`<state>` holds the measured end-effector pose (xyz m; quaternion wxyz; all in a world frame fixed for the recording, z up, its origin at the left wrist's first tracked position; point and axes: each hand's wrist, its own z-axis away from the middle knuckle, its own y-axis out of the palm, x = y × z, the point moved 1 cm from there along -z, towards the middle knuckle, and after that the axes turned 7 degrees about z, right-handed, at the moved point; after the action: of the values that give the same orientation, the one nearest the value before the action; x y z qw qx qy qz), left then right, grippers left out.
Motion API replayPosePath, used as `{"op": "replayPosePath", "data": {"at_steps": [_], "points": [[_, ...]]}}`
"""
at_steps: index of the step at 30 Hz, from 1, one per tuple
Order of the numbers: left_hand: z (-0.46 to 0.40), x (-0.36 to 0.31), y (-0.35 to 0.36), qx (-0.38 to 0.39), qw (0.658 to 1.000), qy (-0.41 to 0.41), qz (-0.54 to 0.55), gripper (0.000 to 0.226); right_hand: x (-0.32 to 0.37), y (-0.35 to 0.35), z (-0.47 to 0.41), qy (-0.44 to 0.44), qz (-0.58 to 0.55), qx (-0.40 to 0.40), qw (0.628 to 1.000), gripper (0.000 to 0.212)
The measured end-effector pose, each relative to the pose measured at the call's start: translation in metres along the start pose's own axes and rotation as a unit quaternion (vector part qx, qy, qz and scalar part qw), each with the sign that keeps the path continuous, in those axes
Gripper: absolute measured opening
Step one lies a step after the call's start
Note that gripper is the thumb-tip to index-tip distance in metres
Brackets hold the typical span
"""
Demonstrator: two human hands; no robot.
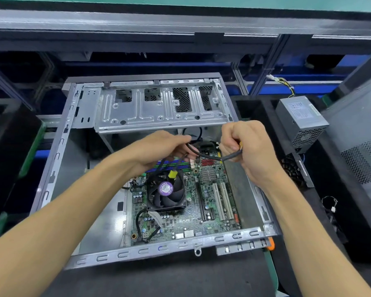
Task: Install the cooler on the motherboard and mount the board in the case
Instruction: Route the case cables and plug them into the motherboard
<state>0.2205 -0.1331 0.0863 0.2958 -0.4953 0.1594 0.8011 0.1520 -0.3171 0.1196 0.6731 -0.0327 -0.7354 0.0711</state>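
Observation:
An open metal case (58, 146) lies on the bench with a green motherboard (204, 213) inside it. A black fan cooler (167, 192) with a purple label sits on the board. Above the board's far edge, my left hand (159, 146) holds several black cables, one ending in a yellow connector (172, 174) that hangs over the cooler. My right hand (248, 146) grips a grey cable (210, 156) that runs across to the left hand. The board's far edge is hidden under both hands.
The case's drive cage (159, 108) stands raised at the far side. A grey power supply (301, 121) with loose wires sits to the right in a black foam tray (330, 211). Another case panel (360, 146) leans at the far right. A rail frame crosses behind.

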Motion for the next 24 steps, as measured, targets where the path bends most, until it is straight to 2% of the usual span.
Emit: {"op": "replayPosePath", "data": {"at_steps": [4, 12, 14, 17, 21, 24], "points": [[0.000, -0.002, -0.007, -0.004, 0.998, -0.016, 0.061, 0.048, 0.001, 0.005, 0.000, 0.000, 0.083, -0.005, 0.997, 0.034], [0.004, -0.005, -0.008, 0.063, 0.974, -0.058, 0.208, 0.039, 0.005, 0.006, 0.000, 0.010, 0.090, 0.005, 0.996, 0.032], [0.004, -0.004, -0.005, 0.053, 0.983, -0.052, 0.168, 0.040, 0.005, 0.006, 0.000, 0.010, 0.089, -0.004, 0.996, 0.031], [0.007, -0.005, 0.000, 0.042, 0.992, -0.042, 0.112, 0.046, 0.005, 0.003, -0.001, 0.022, 0.028, -0.032, 0.999, 0.029], [0.008, -0.008, 0.000, 0.087, 0.977, -0.047, 0.189, 0.059, 0.004, -0.002, -0.001, 0.032, -0.066, -0.072, 0.995, 0.027], [0.006, -0.003, 0.002, 0.061, 0.993, -0.052, 0.086, 0.069, 0.003, -0.004, -0.001, 0.028, -0.082, -0.061, 0.994, 0.029]]}}
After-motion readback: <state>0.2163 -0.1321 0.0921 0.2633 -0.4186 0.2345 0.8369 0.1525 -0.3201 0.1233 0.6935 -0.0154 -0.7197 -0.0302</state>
